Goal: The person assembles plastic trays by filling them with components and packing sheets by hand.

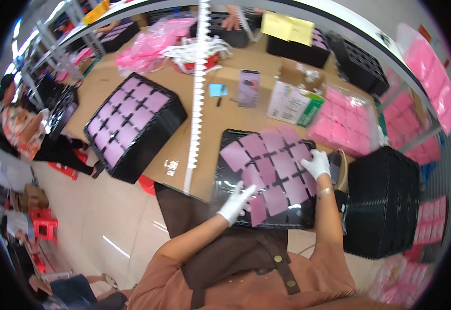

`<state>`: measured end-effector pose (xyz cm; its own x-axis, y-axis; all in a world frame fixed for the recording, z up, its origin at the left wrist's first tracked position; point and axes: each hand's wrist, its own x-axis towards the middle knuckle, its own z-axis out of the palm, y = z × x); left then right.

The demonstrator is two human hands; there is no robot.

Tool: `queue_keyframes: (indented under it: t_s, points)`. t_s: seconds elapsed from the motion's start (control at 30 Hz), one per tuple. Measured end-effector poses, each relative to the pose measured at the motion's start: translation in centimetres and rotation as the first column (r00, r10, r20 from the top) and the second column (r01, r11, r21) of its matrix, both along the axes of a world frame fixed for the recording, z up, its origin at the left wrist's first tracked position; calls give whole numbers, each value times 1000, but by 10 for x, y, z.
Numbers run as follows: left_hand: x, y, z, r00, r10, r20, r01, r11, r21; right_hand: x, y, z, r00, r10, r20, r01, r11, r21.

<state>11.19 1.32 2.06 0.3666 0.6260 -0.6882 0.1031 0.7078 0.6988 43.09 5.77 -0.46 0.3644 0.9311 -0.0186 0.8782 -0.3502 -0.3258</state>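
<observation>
A lilac sheet of joined square pads (272, 168) lies slanted over a shallow black plastic tray (228, 181) in front of me. Against the sheet's lower left side rests my left hand (236, 204), white-gloved, its fingers stretched out over the pads. My right hand (317, 164), also gloved, is closed on the sheet's right edge; the fingertips are partly hidden. Dark cross-shaped gaps show between the squares. The tray's lower edge sits at the near edge of the table.
Left stands a stack of black trays (166, 129) topped with lilac pads; another black stack (383, 201) is at right. Bagged pink pads (344, 121), an open carton (292, 106) and a phone (249, 89) lie beyond. A white slotted post (197, 103) rises left of my tray. Other people work nearby.
</observation>
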Motion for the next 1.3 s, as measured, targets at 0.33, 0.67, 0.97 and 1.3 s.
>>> queue_keyframes:
  t_s: [0.33,0.67,0.97,1.3]
  points:
    - [0,28,-30,979,199,47,-192,811,553,30,-36,-29,760,42,-649,141,964,226]
    - [-57,4,-13,955,38,-295,122,854,506,-28,-117,3,431,-178,-885,214,973,-92]
    - [-64,-1,-16,954,97,-283,78,834,547,-42,-138,-11,479,-113,-871,143,989,-50]
    - [-71,-17,-31,913,92,-398,183,780,599,-27,-145,-23,522,-153,-839,166,983,-77]
